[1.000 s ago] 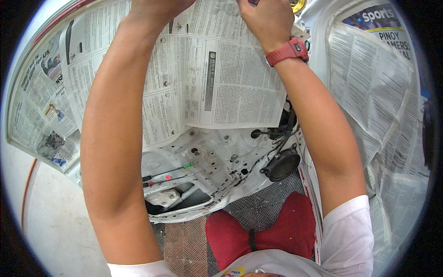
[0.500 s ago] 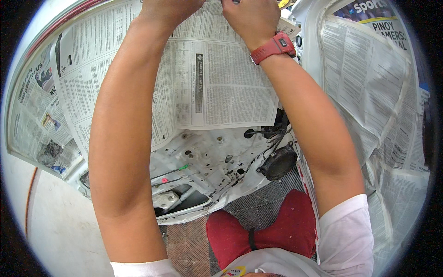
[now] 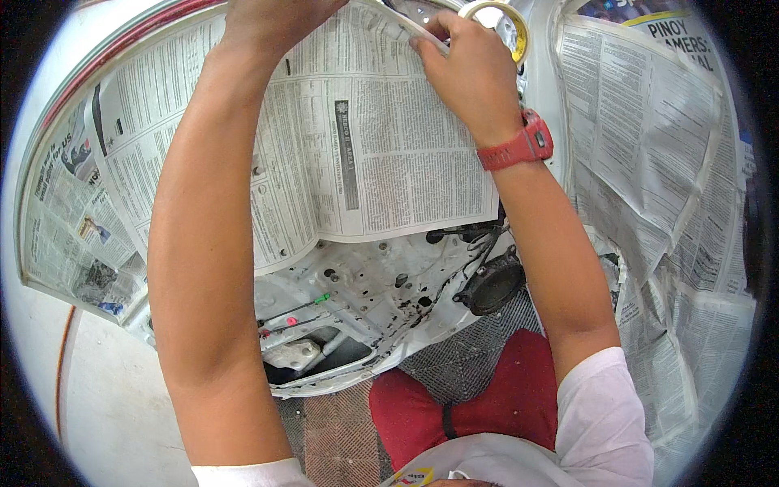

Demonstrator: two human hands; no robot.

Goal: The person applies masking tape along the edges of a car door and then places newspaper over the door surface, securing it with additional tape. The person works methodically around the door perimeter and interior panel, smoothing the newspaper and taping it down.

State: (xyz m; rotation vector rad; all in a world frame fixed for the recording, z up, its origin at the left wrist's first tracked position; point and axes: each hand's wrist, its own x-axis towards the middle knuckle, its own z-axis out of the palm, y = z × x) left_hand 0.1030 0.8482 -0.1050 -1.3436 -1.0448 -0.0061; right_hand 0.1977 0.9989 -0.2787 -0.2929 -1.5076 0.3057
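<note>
A large newspaper sheet point(image 3: 398, 154) hangs over the upper part of a white car door point(image 3: 365, 280). Its lower edge curls away from the bare metal. My right hand point(image 3: 475, 77), with a red watch point(image 3: 519, 146) at the wrist, pinches the sheet's upper right edge between thumb and fingers. Just beside its knuckles is a roll of masking tape point(image 3: 520, 40) with a yellow inner ring; whether the hand bears it is hidden. My left hand point(image 3: 276, 24) lies over the sheet's top at the upper rim of the picture, its fingers mostly cut off.
More newspaper point(image 3: 89, 211) covers the window area at left, and further sheets point(image 3: 641, 138) cover the car body at right. Lower on the door are a round black speaker point(image 3: 491, 284), dark wiring and an opening with metal parts. Grey matting point(image 3: 341, 430) lies below.
My right hand has moved right and down, bringing the tape roll into fuller view. My left hand has shifted slightly left. The sheet's lower part now bows outward more.
</note>
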